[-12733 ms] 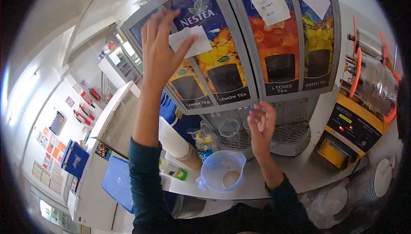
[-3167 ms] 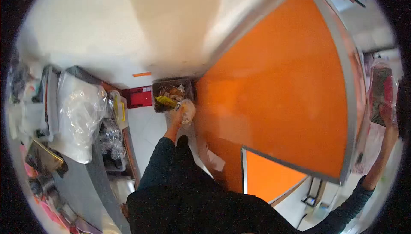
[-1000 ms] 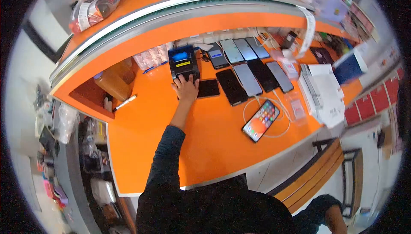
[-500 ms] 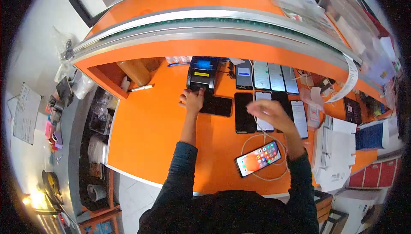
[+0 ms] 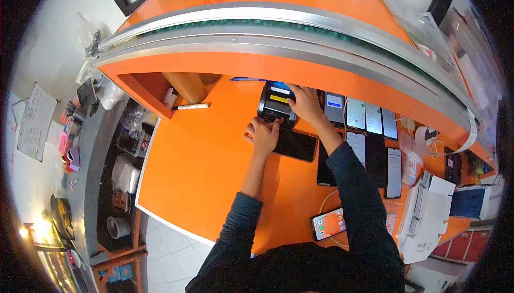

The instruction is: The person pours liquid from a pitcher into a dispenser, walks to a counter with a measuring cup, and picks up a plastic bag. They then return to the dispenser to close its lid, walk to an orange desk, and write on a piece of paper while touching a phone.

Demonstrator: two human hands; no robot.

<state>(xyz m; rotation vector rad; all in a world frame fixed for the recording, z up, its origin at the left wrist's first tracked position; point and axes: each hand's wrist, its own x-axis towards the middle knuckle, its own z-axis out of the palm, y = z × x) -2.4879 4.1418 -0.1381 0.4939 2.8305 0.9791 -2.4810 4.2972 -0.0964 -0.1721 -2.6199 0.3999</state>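
On the orange desk [image 5: 187,170] a small black printer [image 5: 276,103] with a yellow label stands under the shelf. My left hand [image 5: 264,135] touches its front edge, fingers bent and somewhat apart. Over the printer's right side reaches my right hand [image 5: 306,103], its fingertips at the top near the blue part. Neither hand visibly holds anything loose. A dark phone [image 5: 297,145] lies just in front of the printer. Closer to my body, a phone with a lit screen [image 5: 329,224] is partly covered by my right forearm.
Several phones lie to the right, one [image 5: 393,172] with a lit white screen. White papers [image 5: 425,218] are stacked at the right edge. The orange shelf [image 5: 300,65] overhangs the back. A pen [image 5: 191,106] and a brown cylinder [image 5: 186,87] are at the back left.
My right hand has moved from above the phones to the printer's top right. My left hand stays at the printer's front. The camera view has shifted, moving the desk items rightward.
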